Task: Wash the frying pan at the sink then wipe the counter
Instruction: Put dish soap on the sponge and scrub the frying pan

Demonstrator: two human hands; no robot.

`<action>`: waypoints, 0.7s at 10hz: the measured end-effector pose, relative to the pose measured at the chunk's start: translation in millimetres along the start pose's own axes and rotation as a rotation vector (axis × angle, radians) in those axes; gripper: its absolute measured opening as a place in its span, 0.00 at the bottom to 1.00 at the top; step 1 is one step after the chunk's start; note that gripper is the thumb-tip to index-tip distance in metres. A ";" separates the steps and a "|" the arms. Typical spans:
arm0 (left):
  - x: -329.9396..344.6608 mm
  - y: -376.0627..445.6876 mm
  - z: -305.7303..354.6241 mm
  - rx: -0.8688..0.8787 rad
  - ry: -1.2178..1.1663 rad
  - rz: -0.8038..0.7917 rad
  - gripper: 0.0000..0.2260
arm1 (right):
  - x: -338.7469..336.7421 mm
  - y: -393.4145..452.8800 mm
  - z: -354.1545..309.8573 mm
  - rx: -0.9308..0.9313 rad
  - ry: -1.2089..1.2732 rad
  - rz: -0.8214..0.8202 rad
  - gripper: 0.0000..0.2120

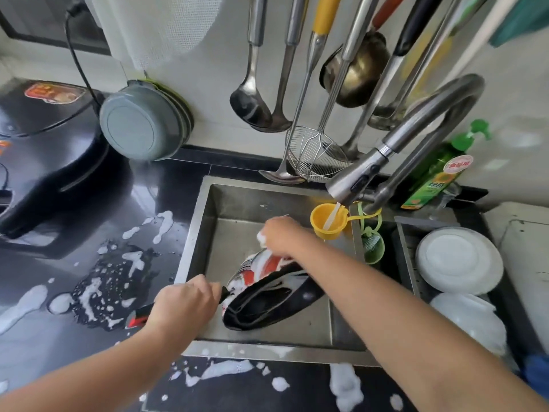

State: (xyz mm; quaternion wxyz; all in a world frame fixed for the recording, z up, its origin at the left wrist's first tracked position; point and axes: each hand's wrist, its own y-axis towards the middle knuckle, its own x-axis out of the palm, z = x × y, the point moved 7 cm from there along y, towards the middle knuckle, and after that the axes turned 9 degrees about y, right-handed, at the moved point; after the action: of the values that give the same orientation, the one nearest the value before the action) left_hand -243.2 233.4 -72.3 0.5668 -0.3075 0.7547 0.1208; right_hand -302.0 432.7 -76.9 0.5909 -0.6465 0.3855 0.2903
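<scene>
Steel sink (196, 233), frame centre: black frying pan with red underside (267, 295) tilted on edge inside. Left hand (184, 304) clamps its handle, right hand (279, 236) pinches a sudsy pad (262, 237) on the underside. Keep tilt steady, scrub rimwards; foam-spattered black surface (98, 281) lower left comes later

Pale wall (208, 69) hung with ladles (252, 105), black appliance (44, 162) at left, bright daylight
</scene>
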 end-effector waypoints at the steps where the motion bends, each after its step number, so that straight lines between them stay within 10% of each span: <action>1: 5.2 -13.7 -8.1 0.031 -0.001 0.033 0.16 | 19.1 -12.4 86.5 0.287 0.265 -0.132 0.17; 5: 28.3 -30.9 -44.5 0.035 0.053 -0.117 0.22 | 185.5 -39.0 166.7 0.810 1.389 0.256 0.12; 7: 24.4 -9.6 -47.3 0.027 0.198 -0.236 0.11 | 235.4 -19.8 165.0 1.063 1.529 0.579 0.12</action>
State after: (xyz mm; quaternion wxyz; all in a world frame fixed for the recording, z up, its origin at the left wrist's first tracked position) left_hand -278.5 192.8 -77.9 0.5041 -0.3968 0.7670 0.0125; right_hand -146.3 559.3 -283.8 0.3019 -0.1900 0.8897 -0.2851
